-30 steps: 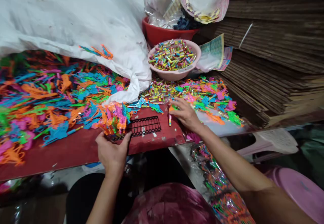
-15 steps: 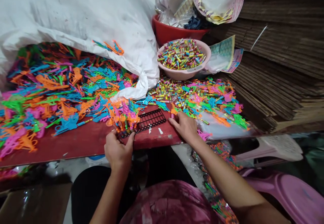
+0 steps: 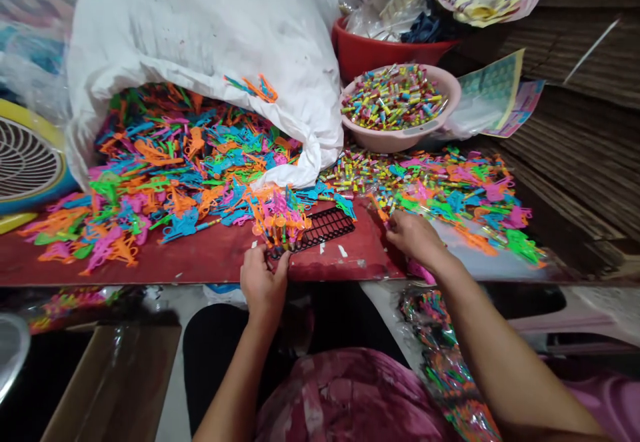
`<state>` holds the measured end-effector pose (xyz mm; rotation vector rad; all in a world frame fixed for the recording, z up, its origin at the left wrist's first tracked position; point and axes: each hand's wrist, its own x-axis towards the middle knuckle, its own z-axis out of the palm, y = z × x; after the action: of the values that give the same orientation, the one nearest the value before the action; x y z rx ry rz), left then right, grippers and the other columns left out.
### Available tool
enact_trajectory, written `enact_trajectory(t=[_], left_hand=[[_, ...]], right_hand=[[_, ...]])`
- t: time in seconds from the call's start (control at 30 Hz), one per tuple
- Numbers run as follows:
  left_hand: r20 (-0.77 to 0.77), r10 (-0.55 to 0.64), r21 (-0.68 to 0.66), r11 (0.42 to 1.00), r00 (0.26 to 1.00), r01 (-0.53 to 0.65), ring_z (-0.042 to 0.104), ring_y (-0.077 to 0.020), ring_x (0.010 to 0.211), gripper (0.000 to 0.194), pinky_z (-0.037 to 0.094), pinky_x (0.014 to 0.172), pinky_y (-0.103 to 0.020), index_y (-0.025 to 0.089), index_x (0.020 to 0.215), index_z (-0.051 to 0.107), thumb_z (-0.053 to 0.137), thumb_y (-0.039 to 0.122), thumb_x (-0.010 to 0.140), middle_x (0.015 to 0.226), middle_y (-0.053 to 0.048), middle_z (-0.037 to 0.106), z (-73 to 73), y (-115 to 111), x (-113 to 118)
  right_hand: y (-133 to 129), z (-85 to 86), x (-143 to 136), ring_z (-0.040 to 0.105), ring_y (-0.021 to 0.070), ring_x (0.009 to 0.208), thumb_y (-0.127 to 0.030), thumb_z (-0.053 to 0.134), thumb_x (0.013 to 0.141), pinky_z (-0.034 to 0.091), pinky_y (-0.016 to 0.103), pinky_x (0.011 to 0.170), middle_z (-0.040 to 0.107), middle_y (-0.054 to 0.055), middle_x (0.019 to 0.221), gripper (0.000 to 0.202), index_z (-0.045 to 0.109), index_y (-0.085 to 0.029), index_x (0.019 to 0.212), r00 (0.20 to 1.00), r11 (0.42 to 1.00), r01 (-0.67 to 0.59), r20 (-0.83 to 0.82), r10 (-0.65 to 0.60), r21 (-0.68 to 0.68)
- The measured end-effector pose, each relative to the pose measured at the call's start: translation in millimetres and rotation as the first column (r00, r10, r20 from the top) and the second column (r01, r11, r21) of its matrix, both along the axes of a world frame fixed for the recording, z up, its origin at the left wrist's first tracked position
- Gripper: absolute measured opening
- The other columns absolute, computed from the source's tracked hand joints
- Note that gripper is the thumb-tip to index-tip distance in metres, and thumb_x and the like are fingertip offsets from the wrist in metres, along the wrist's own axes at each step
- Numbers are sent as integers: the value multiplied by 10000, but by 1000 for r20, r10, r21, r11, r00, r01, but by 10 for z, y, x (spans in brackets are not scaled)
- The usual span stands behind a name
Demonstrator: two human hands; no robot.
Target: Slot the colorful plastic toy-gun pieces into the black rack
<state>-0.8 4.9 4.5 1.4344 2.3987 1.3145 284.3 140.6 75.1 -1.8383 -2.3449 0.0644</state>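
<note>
A black lattice rack point(image 3: 327, 227) lies on the red tabletop. Its left end is packed with upright clear tubes topped by gun-shaped plastic toys point(image 3: 281, 219) in orange and pink; the right part shows open cells. My left hand point(image 3: 264, 285) is closed around the near left corner of the rack, thumb and fingers at the tube bottoms. To the right of the rack, my right hand point(image 3: 417, 239) has its fingers curled together at an orange plastic toy point(image 3: 379, 207), which sticks out past the fingertips. The hand partly hides that toy's lower end.
A white sack point(image 3: 210, 35) spills gun-shaped toys point(image 3: 185, 169) across the left. Behind stand a pink basin point(image 3: 395, 139) of candy tubes and a red tub point(image 3: 385, 55). More tubes and toys lie at right, by stacked cardboard point(image 3: 595, 129). A yellow-blue fan point(image 3: 30, 155) stands far left.
The view has swung left, shifting everything rightward and bringing the fan in. My right hand has moved a little farther from the rack, with the orange toy at its fingertips. My left hand stays on the rack.
</note>
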Motion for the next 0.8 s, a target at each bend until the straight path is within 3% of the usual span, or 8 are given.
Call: enact_trajectory(t=[0.07, 0.1, 0.2, 0.27, 0.33, 0.5, 0.8], left_hand=[[-7, -16, -10, 1000, 1000, 16, 508, -189, 724, 243, 385, 677, -312, 205, 878, 558, 667, 418, 834, 777, 3, 498, 8, -2, -15], [-10, -20, -20, 1000, 1000, 20, 502, -188, 718, 241, 377, 669, -310, 207, 848, 552, 670, 417, 832, 770, 4, 492, 13, -2, -21], [-8, -21, -40, 999, 1000, 21, 492, -183, 708, 252, 361, 650, -301, 214, 792, 531, 679, 414, 827, 762, 3, 485, 21, 3, -37], [-7, -33, -35, 999, 999, 33, 492, -180, 714, 258, 361, 649, -296, 215, 774, 520, 680, 410, 827, 759, 3, 484, 18, 5, -50], [1, -56, -16, 998, 998, 56, 495, -176, 715, 248, 365, 649, -290, 214, 773, 518, 676, 396, 830, 750, 5, 481, 12, 3, -66], [19, -93, 32, 995, 995, 92, 491, -152, 677, 200, 368, 637, -272, 204, 791, 536, 665, 347, 847, 727, 20, 472, 0, -8, -98], [-8, -101, 24, 995, 995, 102, 470, -130, 639, 189, 364, 612, -251, 195, 778, 540, 688, 294, 840, 708, 30, 469, 1, -9, -114]], right_hand=[[-68, -19, -28, 529, 154, 590, -188, 624, 748, 307, 265, 546, 617, 10, 653, 56, 575, -206, 726, 966, 999, -26, -256, 34, 32], [-115, -35, -84, 521, 144, 582, -223, 627, 756, 331, 256, 547, 604, -3, 649, 74, 561, -209, 726, 906, 998, -53, -418, 59, 27], [-272, -106, -405, 557, 138, 612, -358, 650, 783, 407, 241, 561, 626, -13, 705, 165, 583, -209, 804, 586, 981, -189, -807, 71, -51], [-357, -161, -682, 577, 136, 620, -393, 675, 770, 429, 235, 560, 640, -13, 719, 215, 610, -204, 848, 438, 959, -261, -899, 19, -107], [-407, -220, -937, 566, 128, 598, -388, 692, 746, 421, 226, 543, 626, -20, 680, 221, 615, -200, 832, 378, 950, -284, -926, -12, -128], [-430, -375, -1279, 493, 102, 540, -376, 662, 767, 368, 211, 515, 561, -39, 598, 200, 572, -200, 731, 384, 957, -273, -923, 16, -96], [-427, -442, -1356, 417, 90, 569, -267, 627, 809, 311, 219, 553, 479, -59, 619, 84, 625, -184, 809, 561, 941, -336, -795, 230, 35]])
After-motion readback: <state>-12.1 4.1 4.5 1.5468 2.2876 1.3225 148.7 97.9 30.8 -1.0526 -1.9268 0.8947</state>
